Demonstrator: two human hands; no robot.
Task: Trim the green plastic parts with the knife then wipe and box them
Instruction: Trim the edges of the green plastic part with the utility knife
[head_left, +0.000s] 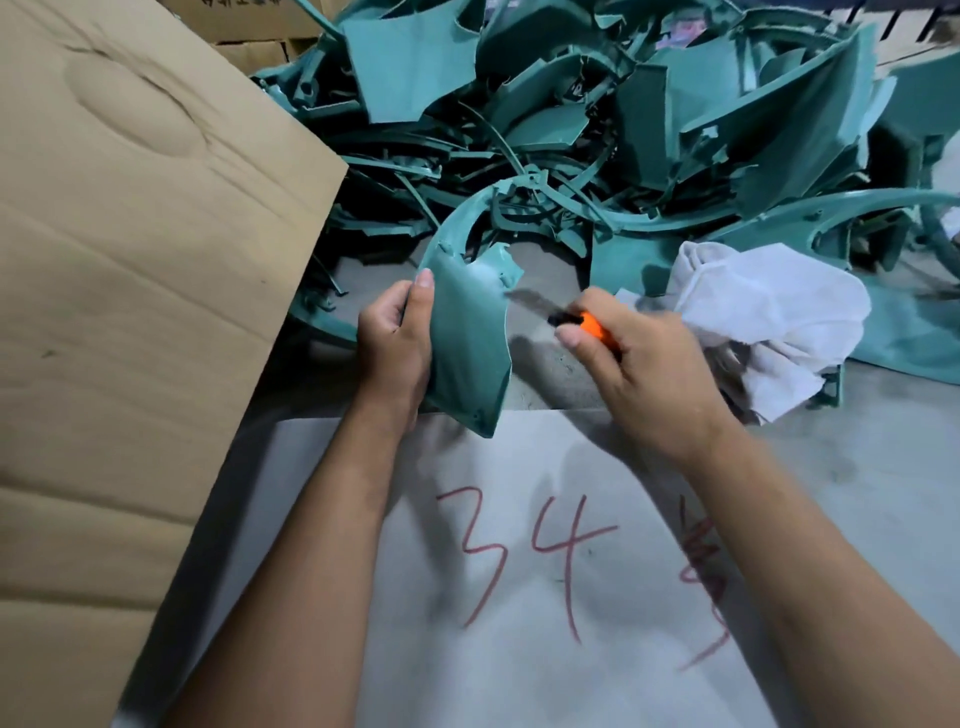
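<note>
- Gripping the green plastic part upright, your left hand curls around its edge.
- Your right hand clasps the knife, blade at the part's rim.

A single wide-angle camera, worn on the person's head, looked forward and down from close above the white sheet marked 34. That sheet filled the lower middle of the view. Beyond its far edge the view reached a heap of green plastic parts; to the left of the sheet a cardboard flap crowded the frame, bent by the lens. No second view shared the scene.
</note>
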